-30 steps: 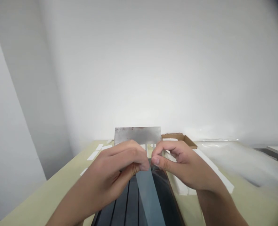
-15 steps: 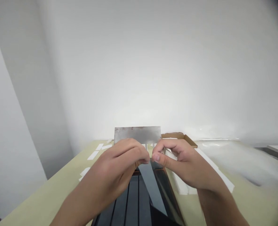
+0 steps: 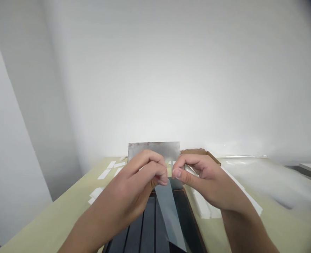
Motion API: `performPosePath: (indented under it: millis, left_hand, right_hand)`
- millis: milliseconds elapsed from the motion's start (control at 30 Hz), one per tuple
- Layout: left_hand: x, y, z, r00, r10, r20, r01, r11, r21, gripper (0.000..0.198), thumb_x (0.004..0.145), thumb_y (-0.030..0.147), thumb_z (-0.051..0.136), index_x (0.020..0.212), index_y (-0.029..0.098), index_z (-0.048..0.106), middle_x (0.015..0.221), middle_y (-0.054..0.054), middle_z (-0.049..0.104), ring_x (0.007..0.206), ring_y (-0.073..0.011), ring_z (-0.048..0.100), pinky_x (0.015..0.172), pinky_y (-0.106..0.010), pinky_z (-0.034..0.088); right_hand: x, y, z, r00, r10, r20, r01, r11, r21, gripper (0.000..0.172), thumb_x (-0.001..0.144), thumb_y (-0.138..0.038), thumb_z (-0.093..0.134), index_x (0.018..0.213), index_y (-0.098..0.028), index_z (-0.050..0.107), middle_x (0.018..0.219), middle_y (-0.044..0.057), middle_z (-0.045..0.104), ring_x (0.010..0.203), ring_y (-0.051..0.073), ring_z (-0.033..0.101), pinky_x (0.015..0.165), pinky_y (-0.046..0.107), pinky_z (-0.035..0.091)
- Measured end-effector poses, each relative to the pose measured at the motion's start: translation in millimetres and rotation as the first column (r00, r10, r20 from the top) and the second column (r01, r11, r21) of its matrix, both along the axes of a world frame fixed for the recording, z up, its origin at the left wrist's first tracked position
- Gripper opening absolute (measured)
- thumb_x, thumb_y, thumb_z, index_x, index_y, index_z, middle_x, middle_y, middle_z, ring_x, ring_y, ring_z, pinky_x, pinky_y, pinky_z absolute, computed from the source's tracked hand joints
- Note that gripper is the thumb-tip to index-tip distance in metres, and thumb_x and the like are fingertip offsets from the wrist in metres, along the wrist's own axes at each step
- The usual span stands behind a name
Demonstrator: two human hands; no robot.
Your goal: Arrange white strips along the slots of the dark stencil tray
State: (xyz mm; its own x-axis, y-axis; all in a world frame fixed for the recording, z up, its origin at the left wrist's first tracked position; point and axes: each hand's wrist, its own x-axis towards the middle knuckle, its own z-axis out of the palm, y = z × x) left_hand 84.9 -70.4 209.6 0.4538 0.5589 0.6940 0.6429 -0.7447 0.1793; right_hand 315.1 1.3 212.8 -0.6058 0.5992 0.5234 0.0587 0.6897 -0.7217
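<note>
A narrow translucent blue-grey film strip hangs slantwise from between both hands, its lower end lying over a black ribbed panel with a brown edge. The left hand pinches the strip's top with curled fingers; the right hand pinches just beside it between thumb and forefinger. Behind stands a scuffed grey steel plate, with white paper strips on the pale green worktop and a brown cardboard tray beyond the right hand.
</note>
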Motion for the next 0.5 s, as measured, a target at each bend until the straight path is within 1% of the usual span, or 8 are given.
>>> performPosePath:
  millis: [67, 100, 133, 200, 267, 300, 400, 500]
  left_hand:
    - [0.4, -0.7, 1.7, 0.999, 0.018, -0.026, -0.017, 0.998, 0.061, 0.029, 0.102, -0.002, 0.04, 0.103, 0.023, 0.056, 0.122, -0.005, 0.055, 0.092, -0.0129, 0.058, 0.073, -0.025, 0.049]
    - [0.1, -1.0, 2.7, 0.999, 0.026, -0.043, -0.022, 0.995, 0.1, 0.03, 0.101, -0.003, 0.04, 0.102, 0.022, 0.057, 0.125, -0.005, 0.055, 0.098, -0.0145, 0.059, 0.076, -0.026, 0.049]
    - [-0.4, -1.5, 3.8, 0.998, 0.03, -0.058, -0.022, 0.99, 0.139, 0.031, 0.1, -0.004, 0.041, 0.101, 0.022, 0.057, 0.127, -0.006, 0.055, 0.105, -0.0165, 0.059, 0.081, -0.028, 0.049]
    - [-2.5, -3.1, 6.0, 0.996, 0.027, -0.079, -0.012, 0.982, 0.188, 0.033, 0.098, -0.007, 0.042, 0.1, 0.023, 0.056, 0.131, -0.006, 0.058, 0.121, -0.0202, 0.056, 0.097, -0.034, 0.049]
    - [-5.6, -5.8, 7.3, 0.996, 0.011, -0.092, 0.008, 0.98, 0.199, 0.037, 0.096, -0.01, 0.041, 0.101, 0.023, 0.055, 0.135, -0.005, 0.06, 0.134, -0.022, 0.051, 0.11, -0.04, 0.044]
    - [-7.2, -7.6, 7.4, 0.995, 0.005, -0.097, 0.015, 0.979, 0.205, 0.038, 0.095, -0.012, 0.04, 0.102, 0.023, 0.054, 0.136, -0.005, 0.061, 0.138, -0.0226, 0.049, 0.113, -0.042, 0.042]
    - [-10.7, -13.5, 4.4, 0.993, 0.014, -0.121, 0.013, 0.975, 0.221, 0.04, 0.094, -0.012, 0.039, 0.103, 0.025, 0.053, 0.136, -0.004, 0.065, 0.146, -0.0233, 0.045, 0.116, -0.045, 0.041]
    - [-10.7, -19.4, -1.9, 0.996, 0.019, -0.088, 0.003, 0.971, 0.239, 0.037, 0.099, -0.007, 0.041, 0.099, 0.026, 0.057, 0.129, -0.003, 0.071, 0.146, -0.023, 0.048, 0.118, -0.047, 0.043]
  right_hand:
    - [-0.1, 1.6, 0.3, 1.0, -0.019, -0.012, 0.02, 0.999, 0.027, 0.023, 0.104, -0.039, 0.065, 0.087, -0.024, 0.072, 0.078, -0.003, 0.064, 0.075, 0.013, 0.057, 0.069, 0.026, 0.045]
    - [-0.1, 2.5, 0.3, 0.999, -0.039, -0.018, 0.04, 0.998, 0.041, 0.024, 0.104, -0.039, 0.064, 0.087, -0.024, 0.072, 0.079, -0.003, 0.065, 0.076, 0.014, 0.058, 0.07, 0.026, 0.046]
    - [0.0, 3.4, 0.3, 0.998, -0.064, -0.025, 0.065, 0.996, 0.055, 0.025, 0.104, -0.04, 0.064, 0.087, -0.024, 0.071, 0.08, -0.002, 0.065, 0.078, 0.014, 0.059, 0.071, 0.026, 0.046]
    - [0.1, 5.1, 0.1, 0.994, -0.108, -0.035, 0.11, 0.991, 0.078, 0.027, 0.105, -0.042, 0.063, 0.087, -0.024, 0.071, 0.081, -0.001, 0.065, 0.078, 0.015, 0.059, 0.072, 0.027, 0.047]
    - [0.0, 6.6, -0.3, 0.99, -0.134, -0.038, 0.136, 0.987, 0.087, 0.029, 0.105, -0.045, 0.062, 0.086, -0.023, 0.07, 0.08, -0.001, 0.064, 0.078, 0.015, 0.058, 0.071, 0.028, 0.046]
    - [-0.2, 7.2, -0.7, 0.989, -0.14, -0.036, 0.143, 0.986, 0.087, 0.03, 0.105, -0.045, 0.062, 0.087, -0.023, 0.071, 0.079, -0.002, 0.064, 0.078, 0.015, 0.058, 0.071, 0.028, 0.046]
    - [-1.1, 9.0, -2.2, 0.984, -0.172, -0.037, 0.175, 0.982, 0.072, 0.03, 0.105, -0.046, 0.061, 0.088, -0.024, 0.071, 0.08, -0.001, 0.064, 0.079, 0.016, 0.058, 0.069, 0.028, 0.044]
    - [-1.6, 12.2, -3.8, 0.975, -0.222, -0.035, 0.223, 0.974, 0.047, 0.031, 0.105, -0.048, 0.06, 0.089, -0.024, 0.07, 0.081, -0.001, 0.065, 0.079, 0.016, 0.057, 0.065, 0.028, 0.041]
